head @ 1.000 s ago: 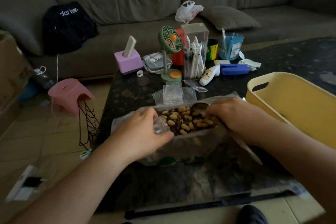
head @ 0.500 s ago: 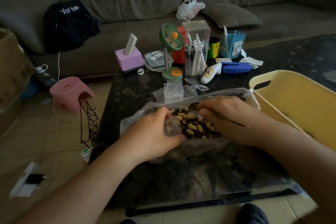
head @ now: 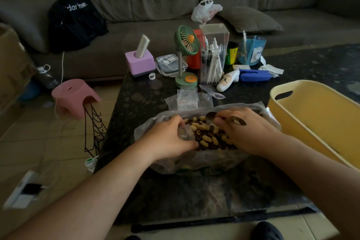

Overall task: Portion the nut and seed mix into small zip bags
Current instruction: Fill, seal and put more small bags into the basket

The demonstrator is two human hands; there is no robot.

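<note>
In the big bag (head: 204, 160): mix (head: 209, 135) between left hand (head: 169, 138) pinching zip bag (head: 184, 132) and right hand (head: 243, 130) gripping spoon (head: 211, 117).

The counter (head: 136, 103) is presenting a dark, glossy, speckled stone-like surface at centre frame. The large bag (head: 204, 161) is showing thin, crinkled, translucent plastic; the small zip bags (head: 188, 99) above it are showing clear glossy film. The spoon (head: 211, 117) is reflecting like polished metal. The basin (head: 315, 115) at right is showing smooth matt yellow plastic. The sofa (head: 136, 0) is showing matt woven cloth.
</note>
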